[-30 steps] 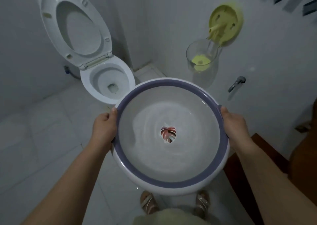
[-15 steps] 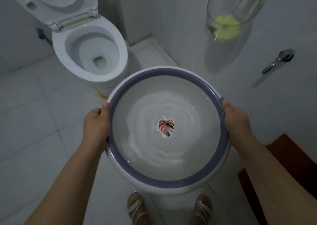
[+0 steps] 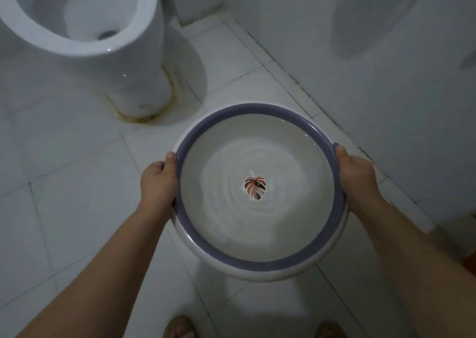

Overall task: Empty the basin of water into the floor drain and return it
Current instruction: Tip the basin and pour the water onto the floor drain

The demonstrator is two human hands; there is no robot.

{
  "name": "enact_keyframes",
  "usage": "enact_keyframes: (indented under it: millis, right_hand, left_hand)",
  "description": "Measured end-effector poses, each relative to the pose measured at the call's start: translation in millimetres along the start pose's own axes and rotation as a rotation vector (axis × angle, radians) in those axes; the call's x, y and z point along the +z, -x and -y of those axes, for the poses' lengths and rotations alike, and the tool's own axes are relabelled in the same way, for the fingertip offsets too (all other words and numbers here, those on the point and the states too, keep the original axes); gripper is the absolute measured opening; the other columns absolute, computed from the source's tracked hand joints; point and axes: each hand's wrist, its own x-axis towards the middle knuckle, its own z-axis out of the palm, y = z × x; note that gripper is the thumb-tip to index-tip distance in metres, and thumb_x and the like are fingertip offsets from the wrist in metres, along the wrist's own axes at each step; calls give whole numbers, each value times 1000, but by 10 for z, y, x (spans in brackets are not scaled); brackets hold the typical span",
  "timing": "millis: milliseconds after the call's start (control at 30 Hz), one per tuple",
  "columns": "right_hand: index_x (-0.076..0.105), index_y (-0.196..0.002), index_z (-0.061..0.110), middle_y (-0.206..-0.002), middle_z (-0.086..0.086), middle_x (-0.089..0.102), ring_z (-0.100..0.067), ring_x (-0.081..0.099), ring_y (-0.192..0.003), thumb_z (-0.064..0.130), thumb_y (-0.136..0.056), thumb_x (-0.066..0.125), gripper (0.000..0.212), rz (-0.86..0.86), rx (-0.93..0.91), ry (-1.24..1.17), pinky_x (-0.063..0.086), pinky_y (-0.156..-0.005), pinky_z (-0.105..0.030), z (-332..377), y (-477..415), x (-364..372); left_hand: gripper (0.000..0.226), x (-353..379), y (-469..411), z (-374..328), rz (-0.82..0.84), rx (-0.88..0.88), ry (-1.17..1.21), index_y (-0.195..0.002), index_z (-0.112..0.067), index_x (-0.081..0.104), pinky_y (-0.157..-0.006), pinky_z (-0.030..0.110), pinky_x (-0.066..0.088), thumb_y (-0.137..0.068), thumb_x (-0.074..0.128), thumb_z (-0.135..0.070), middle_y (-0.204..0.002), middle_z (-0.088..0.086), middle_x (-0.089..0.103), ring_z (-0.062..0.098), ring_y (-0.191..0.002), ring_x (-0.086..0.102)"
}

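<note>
Hands grip a round white plastic basin with a purple rim (image 3: 260, 265), rippling water inside: left hand (image 3: 158, 180) at nine o'clock, right hand (image 3: 356, 175) at three, above white floor tiles (image 3: 77, 183), white toilet (image 3: 85, 36) at eleven o'clock

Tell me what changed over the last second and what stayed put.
The view tipped downward: the toilet slid to the top left, its lid and the wall fittings left the frame, and more floor tiles show. The basin sits lower and further right in frame. Unchanged: left hand and right hand grip opposite rims, the basin is level, water still inside over the leaf print.
</note>
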Motion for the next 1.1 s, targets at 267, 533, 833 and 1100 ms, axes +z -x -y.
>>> enact_keyframes:
  millis: [267,533,833,1100]
  right_hand:
    - [63,-77,-5,-70,-12,60,-24,56,-64,55,-86,45,63,-6,77,-8,43,-61,-31,-863,-425,253]
    - [61,-71,6,-71,-10,62,-24,58,-64,55,-85,43,53,-3,116,2,43,-56,-28,-1261,-760,367]
    - [57,-64,12,-66,-4,59,-18,54,-59,55,-84,44,49,-16,88,-31,40,-51,-27,-1409,-977,406]
    - [63,-79,2,-69,-8,58,-20,52,-61,55,-86,42,58,-20,33,-8,40,-55,-28,-1556,-1067,406]
  left_hand:
    - [54,749,-282,576,91,-8,-67,-86,1,61,-78,46,51,-93,36,-46,-91,26,64,40,-87,61]
    - [48,1244,-490,851,148,-21,-99,-88,-3,57,-69,38,43,-95,34,-44,-77,11,56,29,-76,55]
    - [48,1448,-596,966,171,33,-140,-87,-2,55,-71,36,43,-94,33,-44,-89,18,56,30,-80,53]
    - [52,1556,-633,1054,197,66,-196,-89,1,56,-68,36,41,-96,30,-44,-78,13,54,30,-78,52]
